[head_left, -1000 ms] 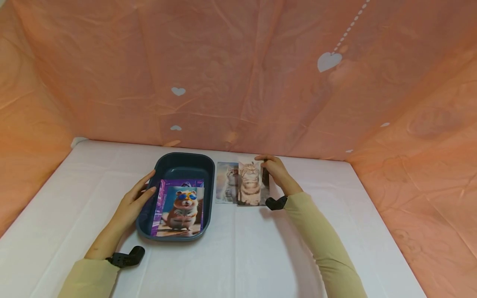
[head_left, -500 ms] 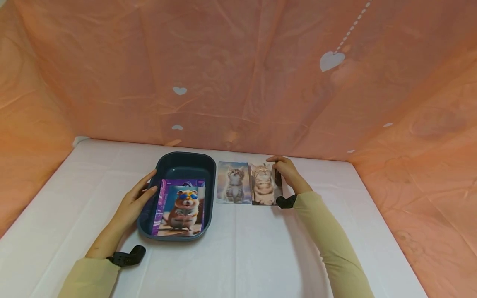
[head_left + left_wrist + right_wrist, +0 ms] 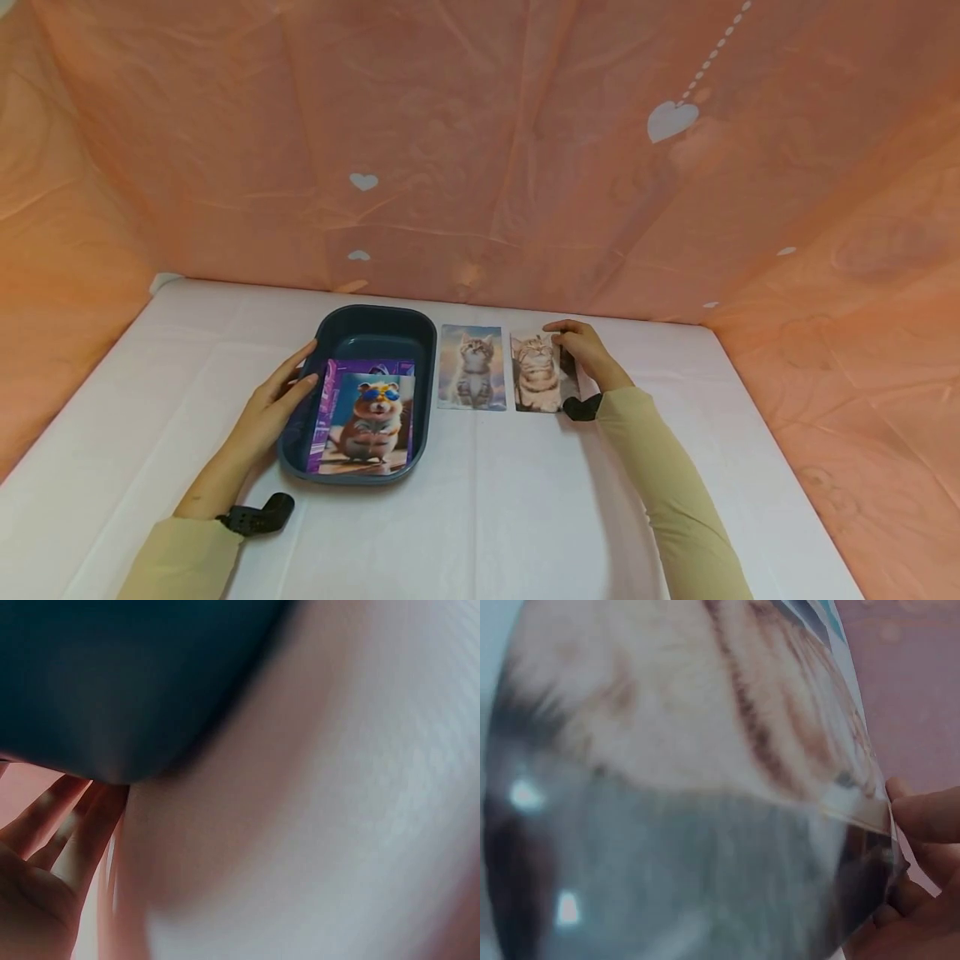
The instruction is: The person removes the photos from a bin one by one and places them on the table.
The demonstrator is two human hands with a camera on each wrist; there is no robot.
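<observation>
My left hand grips the left rim of a dark blue plastic tray, thumb over the rim and the other fingers along the outside. In the left wrist view its fingers reach up to the tray's underside edge. My right hand pinches the upper right part of a photo card showing a cat with closed eyes. The right wrist view shows this card close up, slightly bowed, with fingers at its edge. Just left of it lies another photo card, a grey kitten looking up.
Inside the tray, a hamster-in-sunglasses card lies over a purple card. A white cloth covers the table. Behind and on both sides hang orange sheets with white hearts.
My right hand has moved right with the closed-eyes cat card, uncovering the grey kitten card it overlapped; a narrow gap now separates them. My left hand keeps its hold on the tray.
</observation>
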